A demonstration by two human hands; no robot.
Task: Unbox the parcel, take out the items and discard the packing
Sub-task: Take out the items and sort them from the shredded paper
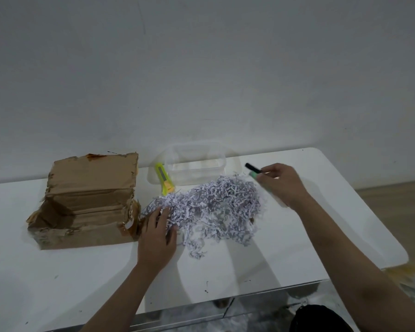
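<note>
Between my right hand's (pixel 277 183) pinched fingertips sits a slim marker with a black cap and pale green barrel (pixel 254 169), raised just above the far edge of the heap of white shredded-paper packing (pixel 213 207); those fingers are clamped on it. My left hand (pixel 157 238) lies flat, fingers spread and loose, pressing on the near-left fringe of the shreds and holding nothing. Just behind the heap stands a clear plastic tub (pixel 194 164), and a yellow-green utility knife (pixel 164 179) leans at its left, tip touching the paper. Left of my left hand, the torn brown cardboard box (pixel 86 202) lies open and looks emptied, though I cannot see every corner. All of it rests on the white tabletop (pixel 82 271). I judge the marker belongs in the tub, so I should carry it over the rim and lower it in without dragging strands along, keeping the left palm down so the pile does not scatter, then comb through for anything buried
</note>
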